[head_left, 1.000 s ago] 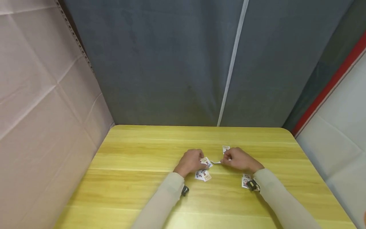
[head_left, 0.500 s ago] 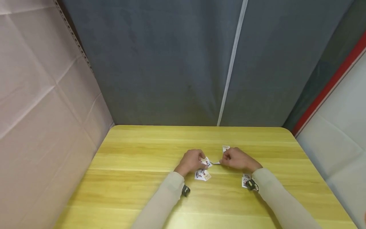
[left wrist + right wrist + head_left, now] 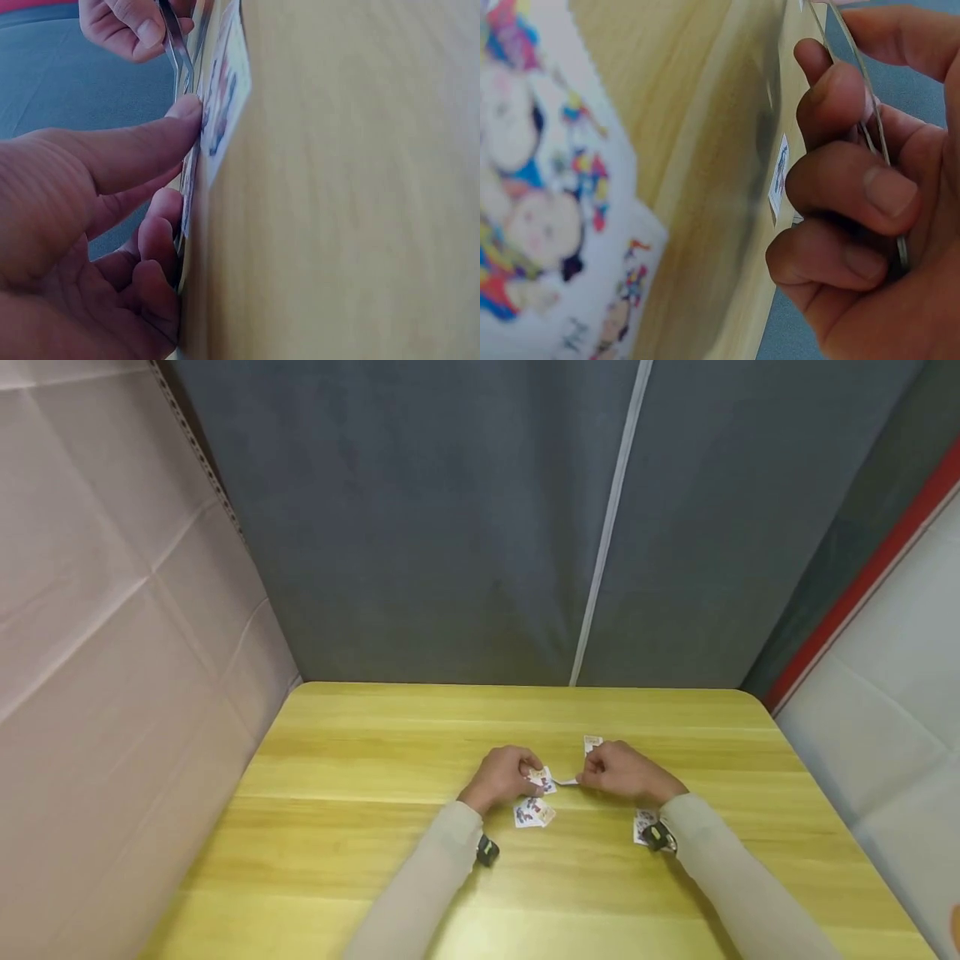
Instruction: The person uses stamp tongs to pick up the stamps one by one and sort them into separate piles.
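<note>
My left hand point(image 3: 504, 777) pinches a small printed sticker card point(image 3: 543, 778) at the middle of the yellow wooden table point(image 3: 375, 760). In the left wrist view the thumb point(image 3: 127, 150) lies on the card point(image 3: 225, 97), with the other fingers curled behind it. My right hand point(image 3: 626, 774) grips thin metal tweezers point(image 3: 567, 782) whose tips reach toward that card. The right wrist view shows the fingers point(image 3: 855, 195) curled round the tweezers point(image 3: 875, 124). They also show at the top of the left wrist view, tweezers point(image 3: 174, 45) pointing down at the card.
More sticker cards point(image 3: 533, 812) lie just in front of my left hand. One card point(image 3: 592, 743) lies beyond my right hand, and others point(image 3: 643, 825) sit under my right wrist, large in its view as a sticker sheet point(image 3: 540, 195). Fabric walls close the table's far and left sides.
Both hands stay almost where they were. The left hand's card and the tweezer tips have drawn slightly closer together.
</note>
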